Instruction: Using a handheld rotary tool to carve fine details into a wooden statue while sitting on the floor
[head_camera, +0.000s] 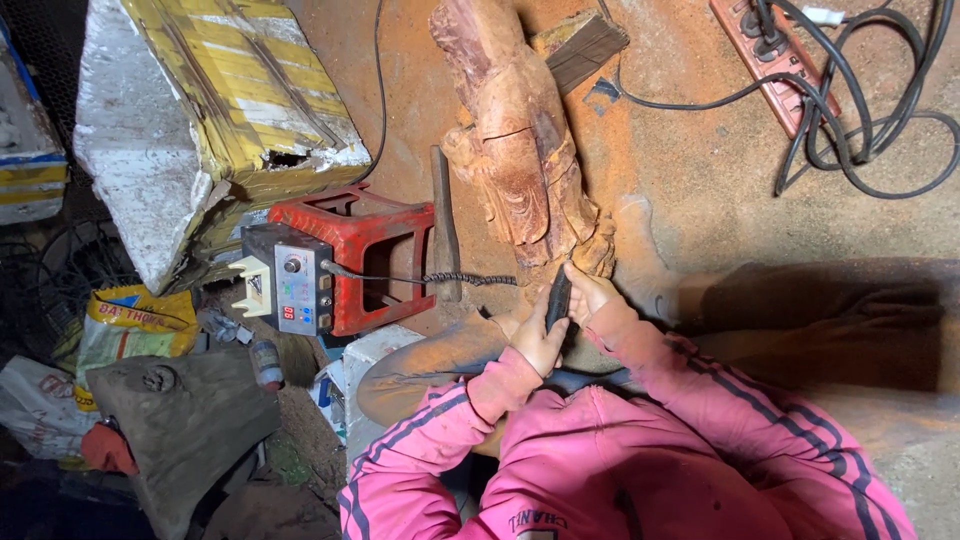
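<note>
A reddish wooden carved figure (520, 150) lies on the sawdust-covered floor, its lower end close to my knees. My left hand (537, 340) and my right hand (590, 292) both wrap around a slim black handheld carving tool (558, 297), whose tip points at the base of the carving. A coiled black cord (440, 278) runs from the tool to a grey control box (287, 280) with a knob and a red display. Both pink sleeves are dusty.
The control box sits on a red plastic stool (375, 250). A yellow-and-white foam block (200, 110) lies at upper left. A red power strip (775, 60) with tangled black cables lies upper right. A hammer (443, 220) rests beside the carving. Bags and clutter fill the left.
</note>
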